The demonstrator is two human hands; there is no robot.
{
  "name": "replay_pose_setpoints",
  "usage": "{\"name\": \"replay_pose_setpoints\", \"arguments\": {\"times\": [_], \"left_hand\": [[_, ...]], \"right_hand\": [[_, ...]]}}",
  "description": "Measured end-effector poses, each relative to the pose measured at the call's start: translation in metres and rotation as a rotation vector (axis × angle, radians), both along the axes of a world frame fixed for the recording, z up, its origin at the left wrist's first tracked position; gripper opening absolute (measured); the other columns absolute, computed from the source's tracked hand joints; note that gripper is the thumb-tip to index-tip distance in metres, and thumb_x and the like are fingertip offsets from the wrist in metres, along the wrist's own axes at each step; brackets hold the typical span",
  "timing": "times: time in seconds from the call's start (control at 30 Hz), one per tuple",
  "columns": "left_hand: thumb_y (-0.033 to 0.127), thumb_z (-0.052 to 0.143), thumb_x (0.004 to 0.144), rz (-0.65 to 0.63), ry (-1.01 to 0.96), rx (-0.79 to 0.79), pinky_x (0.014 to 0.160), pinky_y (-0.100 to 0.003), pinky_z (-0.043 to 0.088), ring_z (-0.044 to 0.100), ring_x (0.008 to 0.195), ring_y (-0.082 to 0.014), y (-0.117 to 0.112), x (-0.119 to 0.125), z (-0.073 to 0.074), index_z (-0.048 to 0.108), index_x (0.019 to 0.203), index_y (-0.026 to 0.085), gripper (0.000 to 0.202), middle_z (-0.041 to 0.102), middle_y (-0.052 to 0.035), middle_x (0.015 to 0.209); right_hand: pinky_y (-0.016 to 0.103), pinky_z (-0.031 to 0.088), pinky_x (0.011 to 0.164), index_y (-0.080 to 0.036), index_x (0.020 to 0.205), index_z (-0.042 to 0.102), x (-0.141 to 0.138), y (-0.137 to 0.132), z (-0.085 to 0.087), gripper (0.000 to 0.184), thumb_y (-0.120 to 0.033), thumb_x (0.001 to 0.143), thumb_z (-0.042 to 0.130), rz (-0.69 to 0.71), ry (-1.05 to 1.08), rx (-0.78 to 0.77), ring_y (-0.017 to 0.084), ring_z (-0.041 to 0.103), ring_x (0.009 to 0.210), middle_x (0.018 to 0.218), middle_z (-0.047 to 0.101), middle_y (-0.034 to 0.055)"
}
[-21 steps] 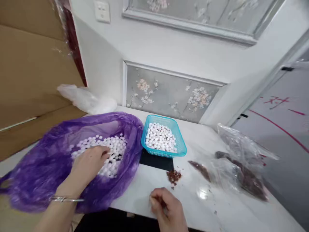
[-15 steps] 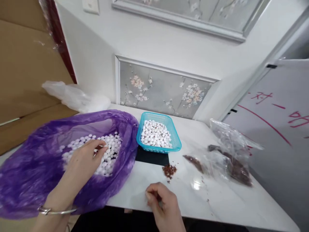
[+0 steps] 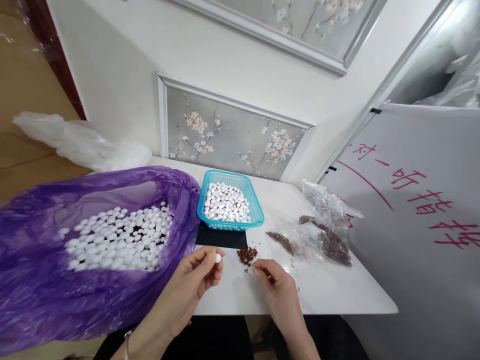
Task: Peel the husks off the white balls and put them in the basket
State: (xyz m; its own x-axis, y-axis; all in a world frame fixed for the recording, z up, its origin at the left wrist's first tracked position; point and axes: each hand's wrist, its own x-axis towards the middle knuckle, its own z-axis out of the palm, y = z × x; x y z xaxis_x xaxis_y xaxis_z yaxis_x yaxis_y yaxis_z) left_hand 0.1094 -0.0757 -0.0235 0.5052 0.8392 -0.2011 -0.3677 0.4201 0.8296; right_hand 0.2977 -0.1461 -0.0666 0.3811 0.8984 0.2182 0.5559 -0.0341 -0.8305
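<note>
My left hand [image 3: 195, 277] pinches one small white bead [image 3: 218, 258] between thumb and fingertips, just above the table's front part. My right hand [image 3: 275, 290] sits close beside it with fingers curled in a pinch; what it holds is too small to make out. A little pile of reddish-brown bits [image 3: 246, 254] lies on the table between and beyond the two hands. To the left, a purple plastic bag [image 3: 41, 280] lies open with many white beads [image 3: 116, 239] inside. A turquoise basket [image 3: 201, 208] full of white beads stands on a black pad [image 3: 221, 239].
The white table [image 3: 330, 290] ends at its front edge near my wrists. Clear plastic bags [image 3: 326, 230] with dark reddish-brown material lie at the right. A crumpled clear bag [image 3: 78, 142] lies at the back left. A white board with red writing [image 3: 416, 210] leans at the right.
My left hand came out of the purple bag with one white bead and moved right over the table. My right hand rose toward the reddish pile. The view shifted right.
</note>
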Motion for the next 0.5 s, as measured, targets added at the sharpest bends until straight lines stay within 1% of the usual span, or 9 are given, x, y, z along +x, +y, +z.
{"name": "replay_pose_setpoints", "arguments": {"times": [0.1, 0.2, 0.27, 0.4, 0.5], "left_hand": [[0.028, 0.068, 0.079, -0.016, -0.054, -0.122, 0.06, -0.014, 0.046, 0.053, 0.064, -0.0066, 0.006, 0.006, -0.016, 0.068, 0.081, 0.014, 0.013, 0.058, -0.0003, 0.072], [0.024, 0.069, 0.078, -0.021, -0.078, -0.19, 0.06, -0.014, 0.049, 0.055, 0.063, -0.006, 0.011, 0.006, -0.025, 0.069, 0.085, 0.014, 0.012, 0.058, -0.0006, 0.075], [0.022, 0.069, 0.078, -0.012, -0.09, -0.195, 0.061, -0.015, 0.05, 0.056, 0.064, -0.0063, 0.013, 0.006, -0.028, 0.069, 0.087, 0.014, 0.012, 0.059, -0.0008, 0.077], [0.02, 0.068, 0.079, -0.008, -0.097, -0.193, 0.062, -0.015, 0.052, 0.057, 0.065, -0.0069, 0.011, 0.004, -0.028, 0.069, 0.087, 0.013, 0.011, 0.059, -0.0011, 0.076], [0.019, 0.069, 0.078, 0.002, -0.097, -0.198, 0.061, -0.015, 0.052, 0.058, 0.065, -0.0065, 0.009, 0.004, -0.028, 0.069, 0.085, 0.013, 0.009, 0.06, -0.0009, 0.075]], "right_hand": [[0.026, 0.042, 0.071, -0.023, 0.088, 0.067, -0.004, 0.001, -0.001, 0.02, -0.021, 0.089, 0.047, 0.03, -0.065, -0.012, 0.018, 0.059, 0.079, 0.087, 0.064, 0.0029], [0.029, 0.042, 0.074, -0.022, 0.09, 0.067, -0.009, 0.006, -0.003, 0.023, -0.017, 0.089, 0.044, 0.034, -0.115, -0.03, 0.018, 0.059, 0.078, 0.088, 0.062, 0.004], [0.029, 0.042, 0.072, -0.022, 0.087, 0.067, -0.01, 0.009, -0.003, 0.023, -0.015, 0.088, 0.045, 0.046, -0.149, -0.057, 0.018, 0.059, 0.076, 0.086, 0.062, 0.0038], [0.028, 0.043, 0.071, -0.022, 0.08, 0.066, -0.011, 0.013, 0.0, 0.022, -0.01, 0.085, 0.048, 0.055, -0.235, -0.127, 0.018, 0.06, 0.075, 0.083, 0.061, 0.0024], [0.027, 0.043, 0.07, -0.023, 0.079, 0.064, -0.011, 0.013, -0.001, 0.021, -0.01, 0.085, 0.049, 0.056, -0.26, -0.131, 0.017, 0.06, 0.074, 0.083, 0.061, 0.0009]]}}
